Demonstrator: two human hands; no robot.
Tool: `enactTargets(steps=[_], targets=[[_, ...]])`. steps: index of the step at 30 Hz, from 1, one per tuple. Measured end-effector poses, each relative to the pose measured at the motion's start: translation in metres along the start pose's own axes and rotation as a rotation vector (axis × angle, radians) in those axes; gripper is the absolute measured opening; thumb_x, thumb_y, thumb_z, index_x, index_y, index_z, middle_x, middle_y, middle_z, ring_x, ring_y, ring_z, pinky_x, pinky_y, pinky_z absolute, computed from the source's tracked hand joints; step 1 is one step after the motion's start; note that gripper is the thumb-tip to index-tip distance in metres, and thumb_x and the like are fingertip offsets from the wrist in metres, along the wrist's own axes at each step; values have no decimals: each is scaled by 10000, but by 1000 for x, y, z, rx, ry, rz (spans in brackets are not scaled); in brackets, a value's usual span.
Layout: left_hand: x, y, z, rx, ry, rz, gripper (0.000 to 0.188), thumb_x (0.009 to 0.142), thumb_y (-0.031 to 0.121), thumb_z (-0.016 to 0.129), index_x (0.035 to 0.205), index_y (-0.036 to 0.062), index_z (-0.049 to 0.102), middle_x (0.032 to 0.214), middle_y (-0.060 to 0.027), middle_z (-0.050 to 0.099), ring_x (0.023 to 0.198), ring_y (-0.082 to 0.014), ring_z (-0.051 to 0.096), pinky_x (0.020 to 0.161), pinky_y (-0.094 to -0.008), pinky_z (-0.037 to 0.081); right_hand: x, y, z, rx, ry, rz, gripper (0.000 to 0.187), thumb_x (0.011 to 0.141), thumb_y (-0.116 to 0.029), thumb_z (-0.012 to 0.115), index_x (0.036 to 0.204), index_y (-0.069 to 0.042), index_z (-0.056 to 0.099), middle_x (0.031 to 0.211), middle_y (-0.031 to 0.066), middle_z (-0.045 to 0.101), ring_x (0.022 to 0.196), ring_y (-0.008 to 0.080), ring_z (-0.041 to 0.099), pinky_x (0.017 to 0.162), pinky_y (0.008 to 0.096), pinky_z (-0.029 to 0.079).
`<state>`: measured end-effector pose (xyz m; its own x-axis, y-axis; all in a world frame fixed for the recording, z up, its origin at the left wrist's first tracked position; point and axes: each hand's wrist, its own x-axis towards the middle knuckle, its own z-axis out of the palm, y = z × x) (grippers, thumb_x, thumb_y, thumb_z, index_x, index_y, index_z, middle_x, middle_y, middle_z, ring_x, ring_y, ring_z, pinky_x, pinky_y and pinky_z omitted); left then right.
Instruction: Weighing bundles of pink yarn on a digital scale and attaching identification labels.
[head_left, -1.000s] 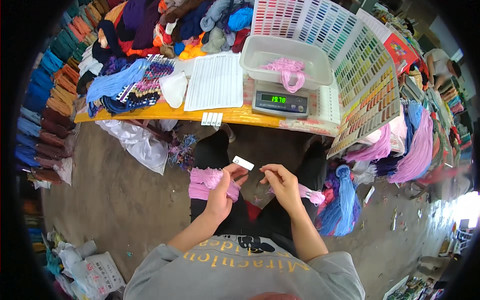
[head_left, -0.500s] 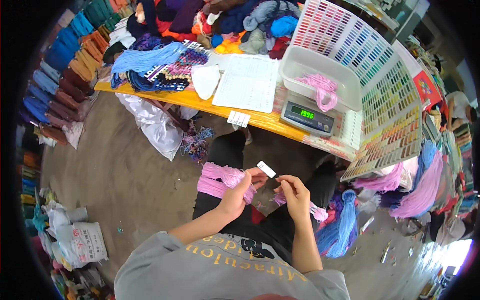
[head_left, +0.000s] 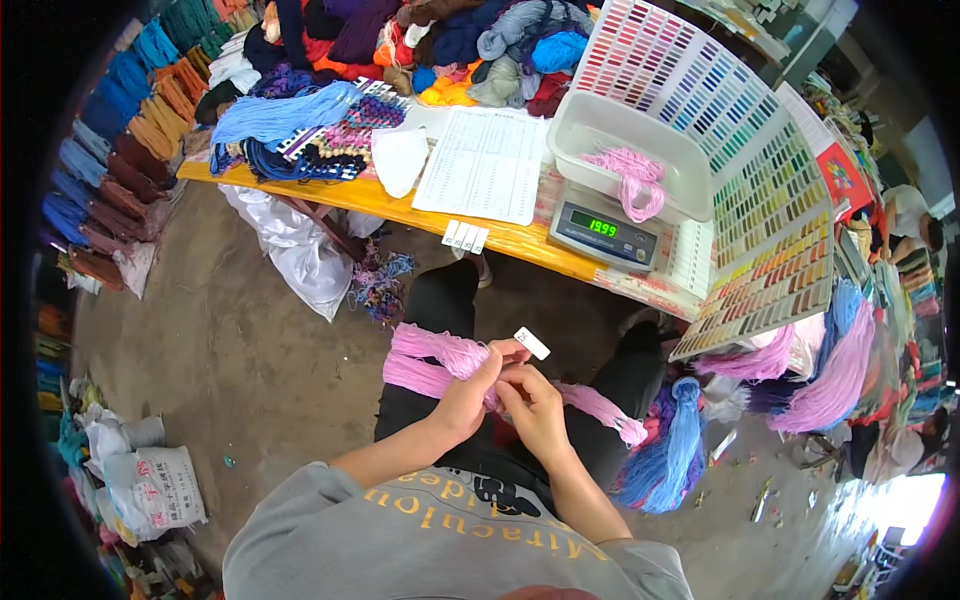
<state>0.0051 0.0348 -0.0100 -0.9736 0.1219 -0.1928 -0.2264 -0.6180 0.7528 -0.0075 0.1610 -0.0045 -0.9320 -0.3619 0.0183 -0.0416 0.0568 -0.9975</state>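
Observation:
A pink yarn skein (head_left: 425, 362) lies across my left thigh. My left hand (head_left: 465, 400) is closed on its inner end. A small white tag (head_left: 532, 343) sticks out past the left fingertips; whether they pinch it or it hangs from the yarn, I cannot tell. Pressed up close beside it is my right hand (head_left: 537, 412), thumb and fingers pinched together at the skein's end. What the right fingers hold is hidden. A second pink yarn bundle (head_left: 597, 408) rests on my right thigh, just beyond the right hand.
Ahead stands a yellow-edged table (head_left: 380, 203) with a digital scale (head_left: 603, 236), a plastic tub (head_left: 690, 185) holding pink yarn, a printed sheet (head_left: 480, 165) and a colour chart (head_left: 770, 190). White tags (head_left: 465, 236) sit at its edge. Blue yarn (head_left: 683, 440) hangs at my right.
My right hand has moved left, from apart to right against the left hand, and its fingers have closed in. The left hand keeps its hold. The whole view has shifted slightly.

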Motion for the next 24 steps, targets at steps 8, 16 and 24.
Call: enactTargets(steps=[8,16,24], targets=[[-1,1,-3,-40,-23,-29,439,977,386,357,1232,43,453,1180,-87,508,1091,-173,484,924,-314,387,1,-1,-7,52,48,35,63,880,-45,559,884,17,570,797,53,539,647,110,544,593,235,435],[1,0,-4,-66,-2,-25,418,980,361,361,1209,28,467,1158,-96,527,1082,-183,501,931,-318,390,-3,2,-11,278,44,105,121,941,-115,488,932,1,523,782,44,573,644,82,529,589,212,431],[-1,1,0,-38,11,21,431,981,355,357,1198,1,469,1125,-107,546,1067,-187,517,930,-327,396,-7,-3,-15,247,51,185,129,951,-138,474,917,-16,500,690,27,555,552,71,504,533,190,402]])
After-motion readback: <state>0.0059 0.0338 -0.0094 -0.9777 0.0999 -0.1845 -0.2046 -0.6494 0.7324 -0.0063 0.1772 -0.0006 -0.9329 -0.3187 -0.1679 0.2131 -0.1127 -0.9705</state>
